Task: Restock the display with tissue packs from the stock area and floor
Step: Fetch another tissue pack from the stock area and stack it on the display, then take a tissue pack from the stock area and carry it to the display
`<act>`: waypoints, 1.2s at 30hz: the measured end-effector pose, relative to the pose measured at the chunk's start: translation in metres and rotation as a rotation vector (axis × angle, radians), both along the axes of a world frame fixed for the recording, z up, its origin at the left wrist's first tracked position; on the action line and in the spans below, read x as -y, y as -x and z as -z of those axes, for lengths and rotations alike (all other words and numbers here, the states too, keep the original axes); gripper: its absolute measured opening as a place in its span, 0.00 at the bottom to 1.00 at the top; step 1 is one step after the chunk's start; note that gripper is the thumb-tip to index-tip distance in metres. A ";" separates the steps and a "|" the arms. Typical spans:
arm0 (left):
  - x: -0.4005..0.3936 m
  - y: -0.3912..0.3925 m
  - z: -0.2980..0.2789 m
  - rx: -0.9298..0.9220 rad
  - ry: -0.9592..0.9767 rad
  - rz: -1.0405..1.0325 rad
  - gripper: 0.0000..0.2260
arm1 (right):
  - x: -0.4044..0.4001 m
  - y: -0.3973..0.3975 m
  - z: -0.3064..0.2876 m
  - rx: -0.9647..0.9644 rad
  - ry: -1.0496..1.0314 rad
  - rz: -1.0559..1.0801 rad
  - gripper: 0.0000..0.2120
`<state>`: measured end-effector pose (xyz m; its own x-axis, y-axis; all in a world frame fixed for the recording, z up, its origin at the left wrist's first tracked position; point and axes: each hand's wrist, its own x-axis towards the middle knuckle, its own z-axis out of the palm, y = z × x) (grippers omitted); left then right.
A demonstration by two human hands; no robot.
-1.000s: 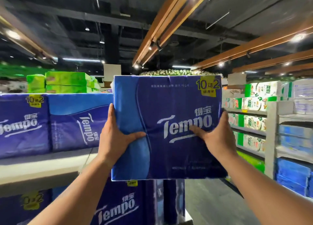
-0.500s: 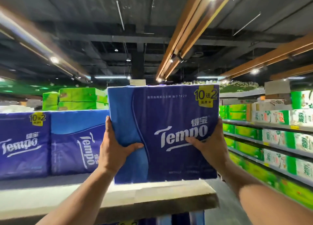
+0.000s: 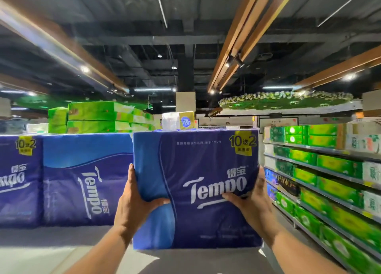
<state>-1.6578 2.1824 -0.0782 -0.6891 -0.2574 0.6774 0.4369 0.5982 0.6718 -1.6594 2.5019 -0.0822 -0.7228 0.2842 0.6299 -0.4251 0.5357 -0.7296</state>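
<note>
— Fingers first: what are they doing?

— Both sets are clamped on the same big blue tissue pack [image 3: 195, 189]. The left hand [image 3: 134, 203] wraps the pack's left edge, its thumb [image 3: 158, 202] lying across the front and the fingers [image 3: 131, 171] reaching up along the side. The right hand [image 3: 252, 207] holds the right edge the same way, thumb on the front just under the white lettering (the rest of its fingers go behind the pack, so I cannot see them).

— And where is the pack itself?

— Upright, front face towards the camera, its lower edge down at the pale surface [image 3: 41, 251] of the display. Whether it rests fully on it or is a hair above, I cannot tell.

— Anything beside it?

— Yes. Immediately to its left stands another blue pack [image 3: 86, 181], turned so its lettering runs sideways, and left of that a third pack [image 3: 18, 181], partly cut off by the frame edge. The held pack looks to be touching, or almost touching, its neighbour.

— Behind them?

— A stack of green packs [image 3: 92, 117] rises over the blue row, and a small white and yellow pack [image 3: 179, 120] shows above the held one.

— The right side?

— Shelves [image 3: 329, 170] run along the aisle, filled with green boxes.
</note>
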 end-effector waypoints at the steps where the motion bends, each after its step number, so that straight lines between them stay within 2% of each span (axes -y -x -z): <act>1: -0.001 0.008 0.000 -0.001 0.005 -0.003 0.65 | -0.002 0.008 0.001 -0.005 -0.010 0.001 0.68; 5: -0.002 0.034 0.001 0.013 0.024 -0.008 0.67 | -0.005 0.032 0.004 0.001 0.010 -0.003 0.69; 8: 0.003 0.045 0.004 0.047 0.025 -0.007 0.69 | -0.005 0.034 0.005 -0.010 0.014 -0.015 0.66; 13: 0.004 0.036 -0.002 0.118 0.082 0.001 0.65 | -0.004 0.023 0.000 0.037 -0.005 -0.012 0.62; 17: 0.002 0.001 -0.018 0.400 0.336 -0.179 0.66 | 0.009 0.004 -0.011 0.236 -0.061 0.140 0.65; 19: 0.006 -0.025 -0.019 0.464 0.542 -0.286 0.59 | 0.020 -0.015 -0.016 0.339 -0.170 0.302 0.62; 21: 0.015 -0.060 -0.014 0.450 0.621 -0.337 0.52 | 0.039 -0.045 -0.019 0.396 -0.277 0.365 0.57; 24: 0.036 -0.108 -0.001 0.426 0.609 -0.330 0.45 | 0.081 -0.093 -0.016 0.412 -0.427 0.282 0.51; 28: 0.075 -0.168 0.015 0.449 0.672 -0.375 0.42 | 0.152 -0.155 -0.001 0.427 -0.625 0.116 0.42; 32: 0.119 -0.255 0.029 0.588 0.702 -0.466 0.39 | 0.210 -0.208 0.015 0.470 -0.782 -0.045 0.36; 36: 0.157 -0.356 0.043 0.731 0.663 -0.626 0.35 | 0.258 -0.270 0.030 0.419 -0.833 -0.229 0.33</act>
<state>-1.3017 2.0255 -0.1216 -0.8486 -0.4350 0.3010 -0.4199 0.9000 0.1167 -1.3897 2.2443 -0.1119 -0.9175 -0.3143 0.2438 -0.3752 0.8873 -0.2681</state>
